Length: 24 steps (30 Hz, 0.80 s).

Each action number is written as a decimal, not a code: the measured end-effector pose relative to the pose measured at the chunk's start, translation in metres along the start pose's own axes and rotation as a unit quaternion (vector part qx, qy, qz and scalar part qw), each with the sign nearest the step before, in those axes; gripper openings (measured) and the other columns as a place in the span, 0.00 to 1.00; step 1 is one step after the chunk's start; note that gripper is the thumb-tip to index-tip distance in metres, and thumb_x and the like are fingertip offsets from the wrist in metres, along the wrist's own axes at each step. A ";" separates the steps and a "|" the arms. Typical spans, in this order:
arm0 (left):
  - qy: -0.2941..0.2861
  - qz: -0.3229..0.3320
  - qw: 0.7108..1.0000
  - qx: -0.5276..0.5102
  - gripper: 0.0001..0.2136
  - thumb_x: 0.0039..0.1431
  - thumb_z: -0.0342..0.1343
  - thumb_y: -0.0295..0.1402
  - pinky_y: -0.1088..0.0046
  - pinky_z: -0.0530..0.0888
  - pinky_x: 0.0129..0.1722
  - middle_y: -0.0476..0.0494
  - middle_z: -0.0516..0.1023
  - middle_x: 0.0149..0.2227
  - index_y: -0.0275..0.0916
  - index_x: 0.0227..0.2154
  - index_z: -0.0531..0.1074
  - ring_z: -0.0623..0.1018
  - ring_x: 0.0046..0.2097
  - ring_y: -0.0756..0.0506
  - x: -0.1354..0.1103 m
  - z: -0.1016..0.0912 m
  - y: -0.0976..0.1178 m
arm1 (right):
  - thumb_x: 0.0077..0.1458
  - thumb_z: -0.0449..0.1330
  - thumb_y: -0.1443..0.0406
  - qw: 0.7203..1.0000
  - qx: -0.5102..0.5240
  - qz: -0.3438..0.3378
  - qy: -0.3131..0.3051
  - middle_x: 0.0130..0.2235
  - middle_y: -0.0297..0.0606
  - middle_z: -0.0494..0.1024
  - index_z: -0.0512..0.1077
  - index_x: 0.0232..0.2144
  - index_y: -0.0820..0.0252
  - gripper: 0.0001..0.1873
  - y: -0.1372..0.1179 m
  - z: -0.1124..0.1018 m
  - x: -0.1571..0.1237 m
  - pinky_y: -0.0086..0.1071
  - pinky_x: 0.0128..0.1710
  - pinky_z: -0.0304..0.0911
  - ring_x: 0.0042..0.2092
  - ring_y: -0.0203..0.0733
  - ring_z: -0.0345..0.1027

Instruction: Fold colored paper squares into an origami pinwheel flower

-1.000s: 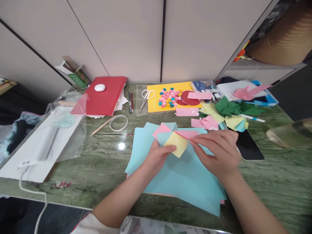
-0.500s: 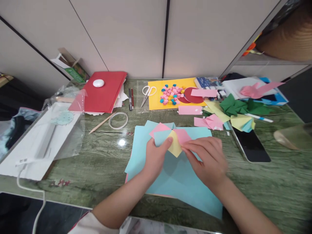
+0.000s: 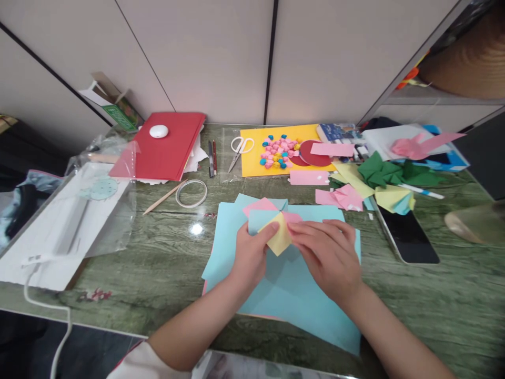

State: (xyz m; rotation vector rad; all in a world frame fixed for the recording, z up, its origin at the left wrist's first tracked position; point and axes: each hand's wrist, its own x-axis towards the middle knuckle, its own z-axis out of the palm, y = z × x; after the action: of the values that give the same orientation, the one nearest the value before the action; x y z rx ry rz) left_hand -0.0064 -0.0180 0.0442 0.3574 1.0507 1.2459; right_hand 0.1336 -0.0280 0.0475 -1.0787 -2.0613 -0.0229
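A folded paper piece point(image 3: 279, 239) with yellow, pink and light blue faces is held between my two hands, above a stack of light blue paper sheets point(image 3: 292, 295). My left hand point(image 3: 254, 250) is closed on its left side, the thumb pressed on the yellow face. My right hand point(image 3: 329, 252) pinches the pink part at its right, fingertips close to the left thumb. The right fingers cover part of the pink flap. Pink and light blue corners stick out above the left hand.
Behind lie scissors point(image 3: 239, 152), a tape roll point(image 3: 191, 193), a wooden stick point(image 3: 163, 197) and a red folder point(image 3: 158, 152). Small pink, blue and yellow balls point(image 3: 278, 152) rest on yellow paper point(image 3: 250, 168). At right are green folded paper point(image 3: 381, 171) and a phone point(image 3: 410, 234).
My right hand has moved slightly left, toward the left thumb, and covers more of the pink flap. The yellow face has turned a little. The view has shifted slightly.
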 end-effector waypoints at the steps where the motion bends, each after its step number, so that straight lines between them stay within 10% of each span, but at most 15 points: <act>1: 0.006 0.008 1.000 0.012 0.09 0.42 0.64 0.31 0.73 0.69 0.30 0.49 0.75 0.25 0.35 0.26 0.72 0.73 0.27 0.50 0.001 -0.001 -0.001 | 0.54 0.57 0.71 0.999 0.031 0.039 0.001 0.37 0.34 0.80 0.69 0.34 0.56 0.06 -0.001 -0.001 0.001 0.39 0.46 0.59 0.41 0.39 0.72; 10: 0.012 0.037 0.994 0.101 0.10 0.44 0.63 0.34 0.70 0.70 0.31 0.45 0.77 0.29 0.36 0.30 0.73 0.75 0.30 0.46 0.007 -0.010 -0.009 | 0.56 0.56 0.63 0.912 0.251 0.322 -0.036 0.36 0.35 0.79 0.70 0.31 0.55 0.04 0.004 0.000 0.001 0.33 0.35 0.67 0.39 0.41 0.74; 24: 0.006 -0.036 0.999 -0.001 0.09 0.42 0.63 0.31 0.74 0.67 0.27 0.49 0.72 0.24 0.34 0.25 0.70 0.71 0.25 0.51 0.005 -0.002 -0.003 | 0.55 0.56 0.71 0.999 -0.009 0.039 -0.036 0.40 0.35 0.80 0.67 0.38 0.55 0.08 -0.006 0.007 -0.001 0.40 0.48 0.58 0.43 0.40 0.72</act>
State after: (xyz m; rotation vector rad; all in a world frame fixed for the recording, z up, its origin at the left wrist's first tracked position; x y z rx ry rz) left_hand -0.0065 -0.0153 0.0394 0.3091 1.0639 1.1866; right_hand 0.1255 -0.0296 0.0439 -1.1858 -2.0843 0.0380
